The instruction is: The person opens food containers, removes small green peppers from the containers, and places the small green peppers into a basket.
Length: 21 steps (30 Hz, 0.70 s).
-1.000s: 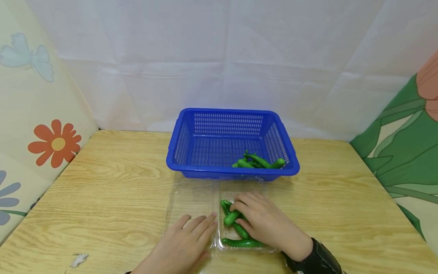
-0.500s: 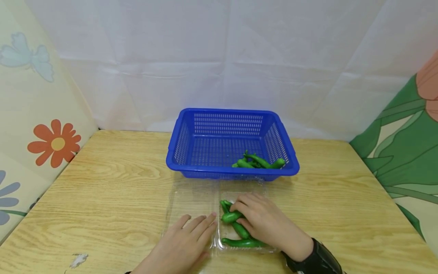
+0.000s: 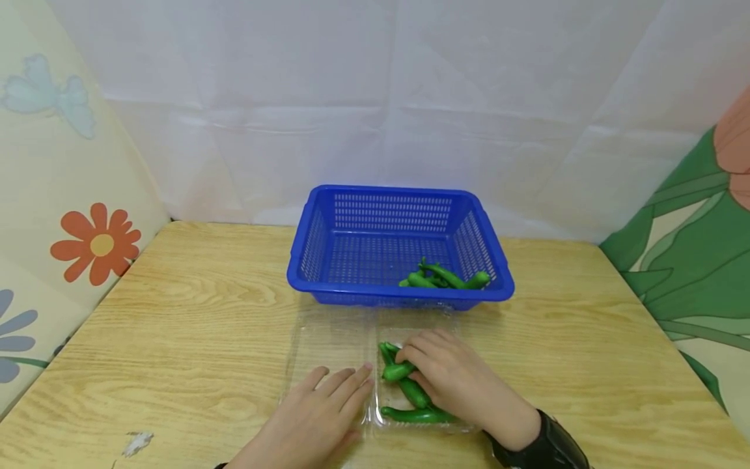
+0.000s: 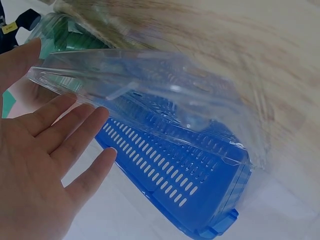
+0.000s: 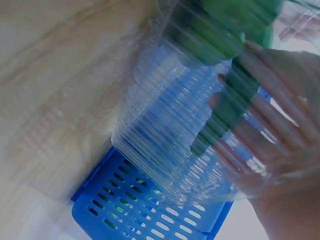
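A clear plastic clamshell box [image 3: 331, 335] lies unfolded on the table in the head view. My left hand [image 3: 319, 413], fingers straight and spread, rests at its left half; the left wrist view shows this hand [image 4: 47, 145] beside the clear plastic wall. Over the right half, my right hand [image 3: 457, 378] pinches a long green pepper [image 3: 398, 372] between thumb and curled fingers. Several other green peppers lie in that half, among them one along the near edge [image 3: 410, 415]. Through the clear side, the right wrist view shows a pepper [image 5: 227, 110] against the fingers; my palm hides part of the pile.
Directly behind the box stands a blue perforated basket [image 3: 392, 292]. More green peppers [image 3: 448, 277] are heaped in its near right corner. The wooden table [image 3: 205, 312] meets a white cloth backdrop [image 3: 263, 130] at the rear, with patterned panels at both sides.
The pepper in my right hand has shifted and turned slightly within the box. My left hand keeps its place. The whole head view has moved very slightly.
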Each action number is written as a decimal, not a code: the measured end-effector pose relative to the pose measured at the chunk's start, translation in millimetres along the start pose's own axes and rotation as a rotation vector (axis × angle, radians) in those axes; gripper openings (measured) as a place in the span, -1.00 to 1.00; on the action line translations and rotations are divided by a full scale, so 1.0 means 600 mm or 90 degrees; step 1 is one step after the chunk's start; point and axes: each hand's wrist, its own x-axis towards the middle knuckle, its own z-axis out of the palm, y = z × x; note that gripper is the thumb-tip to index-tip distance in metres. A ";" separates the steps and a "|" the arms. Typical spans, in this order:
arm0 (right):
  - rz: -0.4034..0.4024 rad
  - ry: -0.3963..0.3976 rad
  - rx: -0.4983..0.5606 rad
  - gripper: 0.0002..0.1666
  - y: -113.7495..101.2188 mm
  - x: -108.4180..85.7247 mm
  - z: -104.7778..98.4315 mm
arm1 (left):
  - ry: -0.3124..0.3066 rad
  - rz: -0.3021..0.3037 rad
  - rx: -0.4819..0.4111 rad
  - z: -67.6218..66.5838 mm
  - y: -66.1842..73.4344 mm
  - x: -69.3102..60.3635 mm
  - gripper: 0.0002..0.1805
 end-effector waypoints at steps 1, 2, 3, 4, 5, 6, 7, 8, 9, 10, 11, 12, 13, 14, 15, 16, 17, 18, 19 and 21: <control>0.000 0.000 -0.001 -0.59 0.000 0.000 -0.001 | 0.002 0.000 0.000 0.000 0.000 0.000 -0.32; -0.001 0.000 -0.002 -0.59 0.000 0.000 -0.002 | 0.004 0.000 0.000 0.000 0.000 0.000 -0.32; -0.001 0.000 -0.001 -0.59 0.001 0.001 -0.002 | 0.005 0.001 -0.001 0.000 0.000 0.000 -0.31; -0.002 0.000 -0.002 -0.59 0.001 0.001 -0.003 | 0.006 0.001 0.000 0.000 0.000 0.000 -0.31; -0.004 0.001 0.000 -0.59 0.002 0.001 -0.004 | 0.007 0.001 0.001 0.000 0.000 0.000 -0.31; -0.006 0.004 0.001 -0.59 0.002 0.001 -0.004 | 0.008 0.000 0.001 0.000 0.000 0.000 -0.32; -0.008 0.006 0.000 -0.60 0.003 0.001 -0.005 | 0.010 0.000 0.001 0.001 0.000 0.000 -0.32; -0.009 0.009 -0.001 -0.60 0.004 0.000 -0.006 | 0.012 0.001 0.002 0.001 0.000 0.001 -0.32; -0.009 0.013 -0.002 -0.60 0.005 0.000 -0.007 | 0.013 0.001 0.003 0.001 0.001 0.001 -0.32; -0.009 0.017 -0.004 -0.60 0.006 0.000 -0.008 | 0.015 0.000 0.003 0.002 0.001 0.002 -0.32; -0.008 0.020 -0.005 -0.60 0.007 0.000 -0.009 | 0.017 -0.001 0.001 0.002 0.001 0.002 -0.32; -0.008 0.023 -0.007 -0.60 0.008 0.000 -0.010 | 0.018 -0.002 0.000 0.002 0.001 0.002 -0.32; -0.007 0.026 -0.008 -0.60 0.008 0.000 -0.011 | 0.019 -0.002 -0.001 0.003 0.001 0.002 -0.32; -0.006 0.027 -0.009 -0.60 0.009 0.000 -0.012 | 0.018 -0.002 -0.001 0.003 0.001 0.002 -0.32; -0.005 0.030 -0.008 -0.60 0.009 0.001 -0.012 | 0.018 -0.003 -0.002 0.003 0.001 0.001 -0.32; -0.005 0.032 -0.008 -0.61 0.010 0.001 -0.012 | 0.018 -0.003 -0.003 0.003 0.001 0.000 -0.32; -0.005 0.035 -0.007 -0.62 0.009 0.002 -0.012 | 0.017 -0.003 -0.002 0.003 0.001 0.000 -0.32; -0.005 0.039 -0.006 -0.63 0.009 0.002 -0.012 | 0.017 -0.002 -0.001 0.003 0.001 0.000 -0.32; -0.004 0.042 -0.005 -0.63 0.009 0.002 -0.012 | 0.016 -0.002 -0.001 0.003 0.002 -0.001 -0.32; -0.003 0.052 -0.009 -0.65 0.008 0.002 -0.011 | 0.012 -0.002 -0.001 0.003 0.002 -0.001 -0.32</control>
